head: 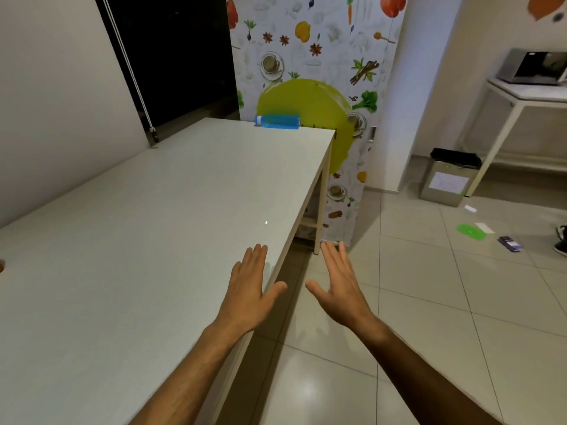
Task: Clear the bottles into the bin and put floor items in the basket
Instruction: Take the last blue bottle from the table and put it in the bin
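Worrying about that blue bottle [277, 121] lying at the desk [153, 225] far edge, it could roll off; left hand [253, 285] and right hand [339, 280] grip nothing, fingers straight.

both forearms are bare with no sleeve showing, and the left hand [250, 285] and right hand [340, 285] wear no gloves, rings or watch.

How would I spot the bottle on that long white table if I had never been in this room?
Start at the long white table and follow it to its far end, by the wall panel printed with vegetables and spices. There the bottle lies on its side at the far edge. It is bright blue with a pale cap pointing left, and nothing else lies near it on that end.
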`<action>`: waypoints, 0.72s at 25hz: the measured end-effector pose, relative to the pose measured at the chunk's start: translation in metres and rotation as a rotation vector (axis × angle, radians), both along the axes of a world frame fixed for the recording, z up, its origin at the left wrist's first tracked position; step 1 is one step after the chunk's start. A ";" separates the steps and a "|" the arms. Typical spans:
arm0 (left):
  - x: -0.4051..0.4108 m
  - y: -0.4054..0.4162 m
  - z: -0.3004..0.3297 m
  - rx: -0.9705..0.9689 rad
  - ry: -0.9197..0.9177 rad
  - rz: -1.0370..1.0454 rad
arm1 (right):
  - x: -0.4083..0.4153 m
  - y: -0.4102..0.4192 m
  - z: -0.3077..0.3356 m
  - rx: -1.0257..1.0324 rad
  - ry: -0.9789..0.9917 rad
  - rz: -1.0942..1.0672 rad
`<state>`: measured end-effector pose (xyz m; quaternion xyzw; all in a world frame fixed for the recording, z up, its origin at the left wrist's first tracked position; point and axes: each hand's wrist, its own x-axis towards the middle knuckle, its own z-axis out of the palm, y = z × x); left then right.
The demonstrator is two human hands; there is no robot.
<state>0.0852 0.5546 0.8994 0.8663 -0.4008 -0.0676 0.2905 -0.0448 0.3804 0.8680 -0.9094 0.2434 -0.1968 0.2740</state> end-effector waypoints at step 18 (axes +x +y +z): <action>0.099 -0.271 0.004 0.035 -0.071 -0.022 | 0.096 -0.261 0.015 -0.201 0.035 0.082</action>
